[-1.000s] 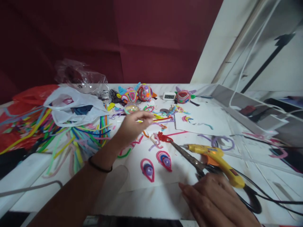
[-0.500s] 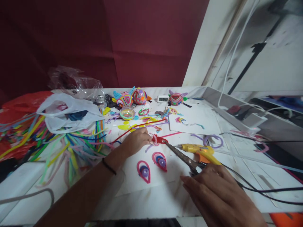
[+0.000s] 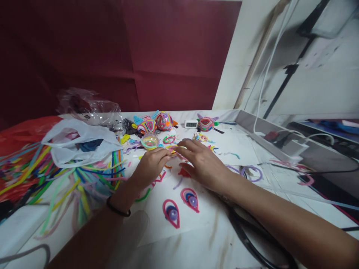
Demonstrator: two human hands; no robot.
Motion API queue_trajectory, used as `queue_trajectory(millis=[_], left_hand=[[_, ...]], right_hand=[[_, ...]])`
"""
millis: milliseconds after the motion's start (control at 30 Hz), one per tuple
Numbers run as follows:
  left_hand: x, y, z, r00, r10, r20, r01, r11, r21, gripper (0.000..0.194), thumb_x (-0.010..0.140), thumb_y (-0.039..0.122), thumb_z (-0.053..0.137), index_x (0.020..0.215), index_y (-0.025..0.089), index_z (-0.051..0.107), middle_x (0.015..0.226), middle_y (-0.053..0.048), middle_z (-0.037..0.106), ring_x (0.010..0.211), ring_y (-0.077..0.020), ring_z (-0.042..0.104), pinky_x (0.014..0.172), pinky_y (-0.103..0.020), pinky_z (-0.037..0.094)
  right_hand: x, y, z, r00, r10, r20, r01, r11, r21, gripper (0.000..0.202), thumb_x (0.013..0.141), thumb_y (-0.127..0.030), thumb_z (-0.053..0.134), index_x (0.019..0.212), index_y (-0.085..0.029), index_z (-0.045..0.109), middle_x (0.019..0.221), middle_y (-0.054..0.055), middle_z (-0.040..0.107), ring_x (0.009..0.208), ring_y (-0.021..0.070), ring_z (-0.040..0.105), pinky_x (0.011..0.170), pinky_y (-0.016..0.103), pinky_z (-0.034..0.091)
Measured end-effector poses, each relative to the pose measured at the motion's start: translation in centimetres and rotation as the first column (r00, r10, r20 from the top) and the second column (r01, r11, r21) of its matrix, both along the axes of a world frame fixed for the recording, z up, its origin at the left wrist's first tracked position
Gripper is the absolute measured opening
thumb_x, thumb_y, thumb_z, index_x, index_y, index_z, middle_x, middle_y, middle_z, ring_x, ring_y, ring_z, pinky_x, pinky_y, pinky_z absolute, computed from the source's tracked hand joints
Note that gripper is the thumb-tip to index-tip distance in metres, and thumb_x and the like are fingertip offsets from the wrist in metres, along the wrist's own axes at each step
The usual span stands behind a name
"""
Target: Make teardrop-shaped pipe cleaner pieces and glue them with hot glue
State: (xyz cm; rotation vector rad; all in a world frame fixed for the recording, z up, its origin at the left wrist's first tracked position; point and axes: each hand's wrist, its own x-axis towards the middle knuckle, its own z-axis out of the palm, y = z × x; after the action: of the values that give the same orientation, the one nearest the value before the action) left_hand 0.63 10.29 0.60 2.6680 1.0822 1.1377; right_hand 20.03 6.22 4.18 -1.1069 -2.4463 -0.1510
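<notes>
My left hand is closed in a pinch over the white sheet; what its fingertips hold is too small and hidden to make out. My right hand reaches in from the right with fingers apart, its fingertips close to the left ones. Under its thumb lies a red fuzzy piece. Nearer to me on the white paper rest two teardrop shapes, the left teardrop and the right teardrop, each pink-edged with blue and purple inside. The glue gun and scissors are mostly hidden by my right arm.
Pipe cleaners spread at the left beside a white plastic bag. Behind my hands stand a clear bowl, several colourful striped balls and a small digital clock. A black cable loops at front right.
My right hand has let go of the scissors and moved left and forward to meet my left hand. The red piece now lies on the paper. The view has shifted slightly.
</notes>
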Motion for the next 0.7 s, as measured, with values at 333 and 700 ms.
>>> queue_trajectory(millis=[333,700], left_hand=[[-1.5,-0.6,-1.3,0.982,0.084,-0.169,-0.065,0.991,0.115,0.017,0.092,0.014,0.045,0.086,0.016,0.060,0.081,-0.003,0.065,0.077,-0.0154,0.062,0.069,-0.025,0.047],[-0.3,-1.4,-1.6,0.935,0.122,-0.332,-0.011,0.948,0.317,0.025,0.089,0.006,0.039,0.075,0.017,0.055,0.071,-0.003,0.055,0.069,-0.0196,0.050,0.062,-0.032,0.040]], right_hand=[[-0.8,3.3,-0.3,0.968,0.124,0.220,-0.075,0.974,-0.215,0.016,0.087,-0.008,0.054,0.089,-0.015,0.068,0.086,0.006,0.069,0.084,0.0152,0.060,0.076,0.025,0.040],[-0.5,-0.3,0.6,0.912,-0.117,0.393,0.194,0.968,-0.162,0.020,0.078,-0.002,0.053,0.069,-0.015,0.066,0.069,0.008,0.067,0.068,0.0190,0.058,0.064,0.029,0.034]])
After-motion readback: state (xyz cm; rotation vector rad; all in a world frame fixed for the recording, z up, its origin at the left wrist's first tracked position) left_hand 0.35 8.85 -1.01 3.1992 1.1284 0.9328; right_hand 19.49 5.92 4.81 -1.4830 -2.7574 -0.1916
